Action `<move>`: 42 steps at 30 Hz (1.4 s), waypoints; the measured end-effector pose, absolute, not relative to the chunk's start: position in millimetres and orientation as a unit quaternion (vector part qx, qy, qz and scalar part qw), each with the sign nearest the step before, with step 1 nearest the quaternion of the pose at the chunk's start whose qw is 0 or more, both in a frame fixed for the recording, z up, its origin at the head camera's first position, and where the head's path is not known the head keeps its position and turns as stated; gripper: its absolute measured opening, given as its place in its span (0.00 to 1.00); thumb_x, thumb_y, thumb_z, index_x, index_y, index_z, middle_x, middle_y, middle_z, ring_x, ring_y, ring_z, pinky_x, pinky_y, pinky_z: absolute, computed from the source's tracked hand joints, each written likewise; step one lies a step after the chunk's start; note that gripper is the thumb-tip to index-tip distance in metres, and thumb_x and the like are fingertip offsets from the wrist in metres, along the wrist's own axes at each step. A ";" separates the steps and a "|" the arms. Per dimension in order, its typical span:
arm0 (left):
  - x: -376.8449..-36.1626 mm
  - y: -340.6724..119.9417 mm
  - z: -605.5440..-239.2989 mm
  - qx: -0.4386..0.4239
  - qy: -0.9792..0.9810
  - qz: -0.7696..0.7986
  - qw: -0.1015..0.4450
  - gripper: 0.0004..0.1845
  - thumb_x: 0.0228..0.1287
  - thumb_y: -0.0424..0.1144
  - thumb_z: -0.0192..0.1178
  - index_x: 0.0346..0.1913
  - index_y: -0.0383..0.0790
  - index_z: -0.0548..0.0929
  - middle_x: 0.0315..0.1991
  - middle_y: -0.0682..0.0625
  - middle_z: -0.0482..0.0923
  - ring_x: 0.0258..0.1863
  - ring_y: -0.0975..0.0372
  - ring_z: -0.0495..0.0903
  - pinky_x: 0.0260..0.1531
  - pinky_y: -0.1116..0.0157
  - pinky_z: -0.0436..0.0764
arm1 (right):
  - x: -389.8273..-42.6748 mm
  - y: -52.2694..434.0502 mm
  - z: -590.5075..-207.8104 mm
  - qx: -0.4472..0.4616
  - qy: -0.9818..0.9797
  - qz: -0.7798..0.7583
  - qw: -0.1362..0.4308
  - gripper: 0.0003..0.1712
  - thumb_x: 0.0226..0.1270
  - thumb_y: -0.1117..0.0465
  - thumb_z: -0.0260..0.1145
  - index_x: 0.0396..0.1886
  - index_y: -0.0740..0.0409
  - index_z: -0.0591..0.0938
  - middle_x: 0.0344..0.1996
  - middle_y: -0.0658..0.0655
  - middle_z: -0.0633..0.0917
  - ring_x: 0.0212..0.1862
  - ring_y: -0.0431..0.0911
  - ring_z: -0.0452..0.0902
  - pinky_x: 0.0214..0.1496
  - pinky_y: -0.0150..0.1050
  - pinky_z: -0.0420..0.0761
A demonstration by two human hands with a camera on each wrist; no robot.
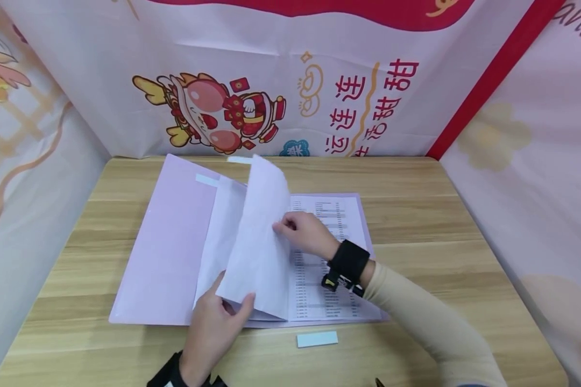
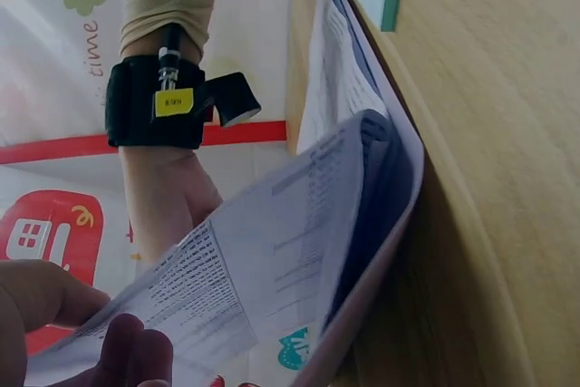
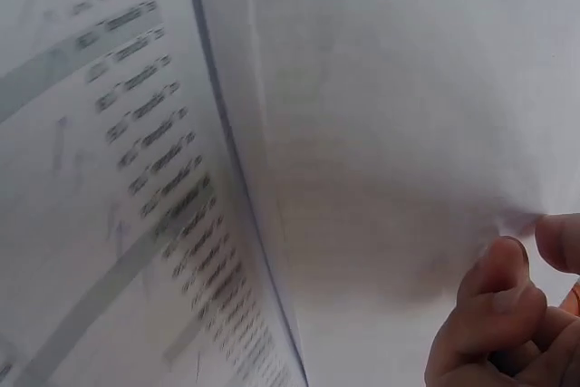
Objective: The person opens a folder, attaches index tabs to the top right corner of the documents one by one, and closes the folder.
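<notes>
A lilac folder (image 1: pixel 174 242) lies spread on the table, with printed sheets (image 1: pixel 326 258) on its right side. One page (image 1: pixel 259 236) stands lifted off them, its blank side showing in the head view and printed text on its other side in the left wrist view. My left hand (image 1: pixel 215 322) holds this page by its lower left corner, between thumb and fingers. Higher up, my right hand (image 1: pixel 307 231) pinches the page, and the paper creases at the fingertips (image 3: pixel 503 269). Pale blue sticky tabs (image 1: pixel 207 180) stick out from the tops of the turned pages.
A small pad of pale blue sticky tabs (image 1: pixel 317 339), green along its side, lies on the wooden table (image 1: pixel 416 215) in front of the folder. Printed cloth walls (image 1: pixel 368 43) enclose the table at the back and both sides.
</notes>
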State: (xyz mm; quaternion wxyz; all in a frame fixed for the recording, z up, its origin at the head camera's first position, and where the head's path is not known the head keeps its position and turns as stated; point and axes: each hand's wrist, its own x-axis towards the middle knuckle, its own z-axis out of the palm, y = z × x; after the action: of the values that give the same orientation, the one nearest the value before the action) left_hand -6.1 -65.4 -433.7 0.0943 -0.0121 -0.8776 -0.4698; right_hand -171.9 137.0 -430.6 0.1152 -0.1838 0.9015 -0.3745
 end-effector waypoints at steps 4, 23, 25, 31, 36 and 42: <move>-0.8 -68.4 -439.3 -0.009 -0.884 -0.453 0.118 0.28 0.57 0.35 0.74 0.60 0.39 0.77 0.20 0.55 0.71 0.18 0.70 0.66 0.18 0.69 0.69 | -173.8 112.3 -440.2 -0.190 0.917 -0.329 0.121 0.21 0.77 0.45 0.61 0.26 0.51 0.79 0.20 0.48 0.73 0.25 0.42 0.72 0.28 0.34 0.68; -5.2 -80.6 -452.0 -0.043 -0.862 -0.414 0.289 0.21 0.52 0.32 0.73 0.51 0.40 0.85 0.27 0.51 0.66 0.25 0.63 0.64 0.22 0.74 0.62 | -172.3 72.0 -466.9 -0.201 0.945 -0.228 0.124 0.23 0.72 0.43 0.66 0.20 0.49 0.74 0.14 0.45 0.71 0.20 0.39 0.69 0.22 0.32 0.63; -7.2 -82.3 -451.2 -0.046 -0.867 -0.387 0.310 0.16 0.52 0.34 0.72 0.46 0.41 0.87 0.26 0.51 0.67 0.25 0.63 0.64 0.21 0.74 0.60 | -172.8 69.6 -468.9 -0.202 0.947 -0.220 0.121 0.23 0.71 0.43 0.67 0.20 0.49 0.74 0.15 0.45 0.71 0.20 0.39 0.69 0.22 0.32 0.63; -16.9 -86.4 -448.5 -0.083 -0.892 -0.325 0.301 0.13 0.52 0.34 0.72 0.42 0.40 0.89 0.32 0.50 0.77 0.32 0.56 0.75 0.32 0.66 0.69 | -175.1 65.5 -476.1 -0.215 0.947 -0.205 0.123 0.23 0.69 0.41 0.69 0.21 0.48 0.76 0.16 0.45 0.73 0.21 0.39 0.70 0.22 0.32 0.65; -26.2 -91.1 -451.4 -0.101 -0.962 -0.230 0.105 0.27 0.54 0.44 0.77 0.57 0.39 0.86 0.61 0.38 0.79 0.66 0.40 0.70 0.60 0.35 0.63 | -176.0 64.6 -478.1 -0.232 0.945 -0.191 0.127 0.21 0.68 0.42 0.69 0.22 0.48 0.76 0.17 0.45 0.74 0.22 0.39 0.71 0.24 0.31 0.66; -26.6 -99.4 -464.0 -0.100 -0.984 -0.144 -0.027 0.43 0.52 0.57 0.76 0.69 0.39 0.77 0.74 0.30 0.61 0.74 0.30 0.51 0.66 0.25 0.46 | -176.0 63.3 -476.4 -0.245 0.938 -0.194 0.147 0.20 0.69 0.43 0.70 0.23 0.48 0.77 0.17 0.45 0.75 0.24 0.39 0.72 0.26 0.30 0.66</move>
State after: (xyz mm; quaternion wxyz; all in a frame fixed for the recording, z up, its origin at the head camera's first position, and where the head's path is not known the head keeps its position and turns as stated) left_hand -26.6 -99.4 -464.0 -0.0274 -0.1002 -0.9841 -0.1442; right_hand -176.0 63.3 -476.4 0.1473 -0.2450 0.9384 -0.1942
